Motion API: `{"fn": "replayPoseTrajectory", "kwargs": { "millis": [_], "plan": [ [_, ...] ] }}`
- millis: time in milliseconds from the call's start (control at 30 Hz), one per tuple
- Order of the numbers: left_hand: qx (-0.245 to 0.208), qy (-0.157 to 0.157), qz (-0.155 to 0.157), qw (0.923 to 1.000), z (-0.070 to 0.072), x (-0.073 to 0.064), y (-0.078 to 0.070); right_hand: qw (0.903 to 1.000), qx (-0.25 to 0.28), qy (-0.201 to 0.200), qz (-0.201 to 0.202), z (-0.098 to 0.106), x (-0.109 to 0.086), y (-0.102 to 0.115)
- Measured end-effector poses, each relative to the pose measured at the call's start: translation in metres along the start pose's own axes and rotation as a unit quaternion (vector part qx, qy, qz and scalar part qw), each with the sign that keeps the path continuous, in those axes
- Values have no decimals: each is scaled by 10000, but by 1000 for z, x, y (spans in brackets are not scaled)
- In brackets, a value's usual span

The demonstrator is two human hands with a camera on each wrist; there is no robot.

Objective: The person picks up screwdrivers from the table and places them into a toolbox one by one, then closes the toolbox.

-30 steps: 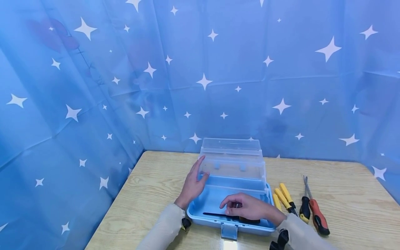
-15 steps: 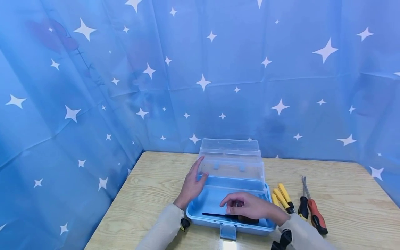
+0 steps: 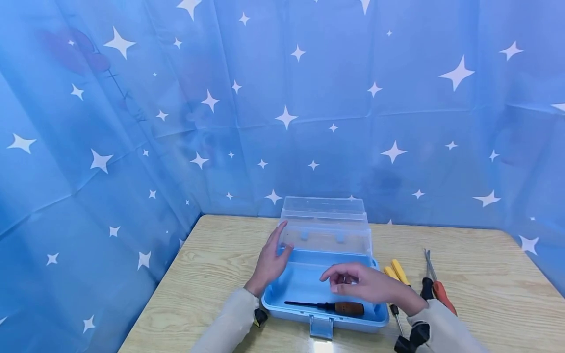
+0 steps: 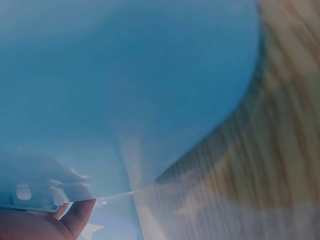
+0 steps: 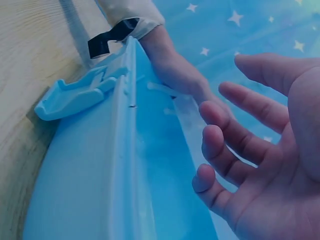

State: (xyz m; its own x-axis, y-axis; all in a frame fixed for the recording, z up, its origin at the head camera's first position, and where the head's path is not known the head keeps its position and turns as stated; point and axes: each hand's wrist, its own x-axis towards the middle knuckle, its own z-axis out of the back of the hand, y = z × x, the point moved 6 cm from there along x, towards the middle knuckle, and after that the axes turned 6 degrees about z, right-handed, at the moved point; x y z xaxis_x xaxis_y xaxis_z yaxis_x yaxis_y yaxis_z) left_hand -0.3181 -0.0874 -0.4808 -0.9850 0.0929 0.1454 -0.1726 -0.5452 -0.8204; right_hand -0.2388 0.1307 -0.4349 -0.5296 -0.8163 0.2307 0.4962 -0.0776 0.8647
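Note:
A light blue toolbox (image 3: 287, 284) stands on the table with its clear lid (image 3: 326, 235) raised at the back. Inside, near the front wall, lies a screwdriver with a brown handle (image 3: 348, 308) and a dark shaft pointing left. My left hand (image 3: 270, 264) is at the lid's left edge, its fingers straight and its thumb spread in front. In the left wrist view, part of that hand (image 4: 50, 222) shows at the lower left. Over the right half of the box hovers my right hand (image 3: 368, 284), fingers loosely bent; the right wrist view shows nothing between them.
Right of the box lie yellow-handled tools (image 3: 399, 272), partly hidden by my right arm. Farther right are a black-handled screwdriver (image 3: 426, 288) and a red-handled one (image 3: 443, 295). The box's front latch (image 3: 321, 327) hangs down. A blue star-patterned curtain (image 3: 247, 122) stands behind the table.
My right hand has moved up and right, away from the screwdriver, whose handle is now uncovered. My right forearm covers more of the yellow-handled tools. The left hand stays at the lid.

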Motion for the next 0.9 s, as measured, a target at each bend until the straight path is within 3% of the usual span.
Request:
{"fn": "replayPoseTrajectory", "kwargs": {
  "millis": [200, 533, 900],
  "plan": [
    [-23, 2, -66, 10000, 1, -1, 0, 9996, -207, -108, 140, 7, -6, 7],
    [-34, 19, -98, 9999, 0, 0, 1, 9989, 1, -279, 380, 18, -17, 17],
    [-24, -5, -96, 10000, 0, -1, 0, 9979, -358, -537, 49, 31, -34, 24]
  ]
}}
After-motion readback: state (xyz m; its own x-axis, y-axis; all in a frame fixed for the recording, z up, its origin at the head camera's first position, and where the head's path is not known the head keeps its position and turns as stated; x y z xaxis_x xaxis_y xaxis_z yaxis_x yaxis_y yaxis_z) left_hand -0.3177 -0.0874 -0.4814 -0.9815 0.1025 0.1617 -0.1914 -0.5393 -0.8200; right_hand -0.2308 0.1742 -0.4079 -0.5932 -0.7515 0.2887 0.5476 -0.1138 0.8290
